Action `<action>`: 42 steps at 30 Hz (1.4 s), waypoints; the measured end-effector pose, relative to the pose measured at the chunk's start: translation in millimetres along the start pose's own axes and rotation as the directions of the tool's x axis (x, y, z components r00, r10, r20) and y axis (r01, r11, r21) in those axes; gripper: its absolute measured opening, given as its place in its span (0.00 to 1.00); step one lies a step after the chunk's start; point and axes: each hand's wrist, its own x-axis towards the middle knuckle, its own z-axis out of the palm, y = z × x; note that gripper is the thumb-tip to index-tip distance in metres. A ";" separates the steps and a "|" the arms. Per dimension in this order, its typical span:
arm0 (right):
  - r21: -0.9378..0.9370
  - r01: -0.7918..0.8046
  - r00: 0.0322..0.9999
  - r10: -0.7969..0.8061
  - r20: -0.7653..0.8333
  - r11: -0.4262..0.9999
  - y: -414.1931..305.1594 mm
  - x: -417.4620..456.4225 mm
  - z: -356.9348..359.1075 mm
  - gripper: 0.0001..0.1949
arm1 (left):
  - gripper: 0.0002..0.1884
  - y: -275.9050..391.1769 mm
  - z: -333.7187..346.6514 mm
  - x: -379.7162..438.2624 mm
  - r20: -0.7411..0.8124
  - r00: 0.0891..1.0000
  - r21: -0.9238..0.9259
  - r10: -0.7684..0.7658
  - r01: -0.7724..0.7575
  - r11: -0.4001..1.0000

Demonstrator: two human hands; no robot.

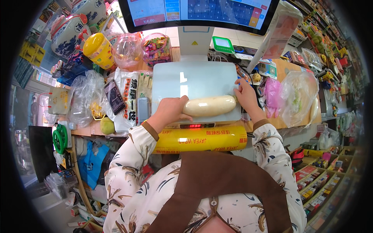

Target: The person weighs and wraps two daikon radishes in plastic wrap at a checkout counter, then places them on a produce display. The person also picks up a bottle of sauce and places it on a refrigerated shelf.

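A large white radish point(209, 106) lies across the near part of a pale scale platform point(166, 78). My left hand point(171, 110) holds its left end, thumb on top and fingers at the side. At the stem end on the right is my right hand point(244, 92), fingertips bent together close to the stub; whether they pinch it I cannot tell. A red digital display point(198, 125) glows on the scale's front edge. Just below it lies a yellow roll of plastic wrap point(201, 139). A touchscreen monitor point(198, 13) stands behind the platform.
Left of the scale are a smartphone point(114, 97), printed plastic bags, a green round fruit point(107, 125) and candy jars point(156, 49). To the right sit a pink plastic bag point(272, 94) and a clear bag with leafy vegetables point(297, 99). Shelves of goods line the right side.
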 end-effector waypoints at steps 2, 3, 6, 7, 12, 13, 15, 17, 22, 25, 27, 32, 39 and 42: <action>-0.116 0.134 0.990 -0.128 0.056 0.984 20.2 3.2 -8.2 0.09 | 0.36 -0.2 -0.9 3.3 0.016 1.000 0.004 -0.003 0.003 1.000; -0.148 0.189 0.982 -0.191 -0.001 0.971 20.7 4.5 -14.9 0.09 | 0.37 -1.4 1.3 2.5 0.000 1.000 -0.008 0.001 -0.001 1.000; -0.193 0.328 0.934 -0.348 -0.083 0.925 1.5 1.0 -39.0 0.16 | 0.37 -2.5 2.4 0.2 -0.037 0.999 -0.029 0.006 -0.007 1.000; -0.130 0.420 0.905 -0.426 -0.020 0.898 -17.8 -7.6 -36.8 0.19 | 0.37 -2.5 4.8 -2.1 -0.041 0.999 -0.034 0.001 -0.003 0.999; -0.049 0.621 0.764 -0.589 0.264 0.782 -47.6 -32.6 -1.3 0.36 | 0.36 -0.6 3.1 1.2 -0.015 1.000 -0.018 0.006 -0.006 1.000; -0.044 0.569 0.785 -0.526 0.328 0.821 -47.7 -30.2 -2.8 0.37 | 0.36 0.1 1.4 1.9 -0.016 1.000 -0.026 0.012 -0.013 1.000; -0.046 0.459 0.803 -0.392 0.448 0.887 -47.0 -20.0 -9.4 0.38 | 0.36 0.1 -2.6 3.4 0.030 0.999 -0.054 -0.020 0.022 0.998; 0.003 0.485 0.769 -0.427 0.476 0.875 -41.6 -11.3 -8.9 0.38 | 0.35 -0.7 -7.4 2.4 0.064 0.997 -0.085 -0.034 0.039 0.996; 0.062 0.490 0.745 -0.455 0.488 0.870 -43.9 -10.8 -11.7 0.34 | 0.31 -9.5 -4.8 -1.0 0.090 0.996 -0.166 -0.010 0.024 0.986; 0.123 0.418 0.743 -0.417 0.523 0.900 -61.4 -28.4 -32.3 0.34 | 0.28 3.3 -18.8 -19.8 0.071 0.997 -0.194 0.013 0.001 0.981; 0.188 0.319 0.754 -0.369 0.543 0.929 -77.8 -50.9 -54.6 0.34 | 0.21 24.6 -43.4 -34.5 0.122 0.992 -0.182 0.043 -0.020 0.983; 0.288 0.245 0.693 -0.375 0.615 0.926 -86.2 -101.3 -66.1 0.34 | 0.12 43.7 -49.5 -76.9 0.167 0.978 -0.095 0.124 -0.109 0.989; 0.356 -0.662 0.346 -0.153 0.926 0.659 -35.2 -130.5 -27.0 0.32 | 0.07 53.1 -25.6 -113.5 0.068 0.984 -0.050 0.162 -0.159 0.986; 0.296 -0.803 0.205 -0.228 0.952 0.517 -25.3 -133.9 -12.3 0.30 | 0.06 49.8 -13.8 -120.6 0.090 0.970 0.016 0.226 -0.228 0.973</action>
